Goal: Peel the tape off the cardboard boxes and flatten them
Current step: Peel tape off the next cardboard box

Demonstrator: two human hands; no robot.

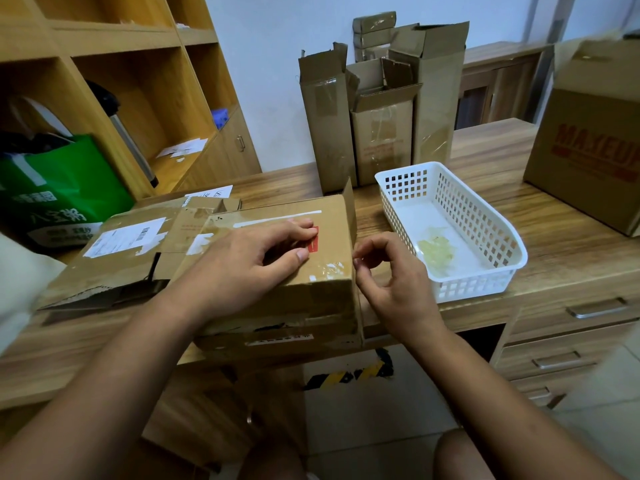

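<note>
The cardboard box (329, 216) sits at the desk's (571, 251) near edge. The left hand (242, 265) rests on its top, fingers bent, gripping nothing. The right hand (391, 275) hovers at its right corner, fingers curled; whether they pinch clear tape cannot be told. Tape scraps (436, 251) lie in the basket (485, 282) beside.

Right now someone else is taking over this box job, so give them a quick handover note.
Left hand presses on top of the brown box at the desk edge.
Right hand pinches at that box's right corner; I cannot tell if it has tape.
Done: peeled tape wad lies in the white basket; a flattened box lies to the left.
Left: clear tape on the brown box, not yet flattened; tall boxes and a big printed box stand behind.
</note>
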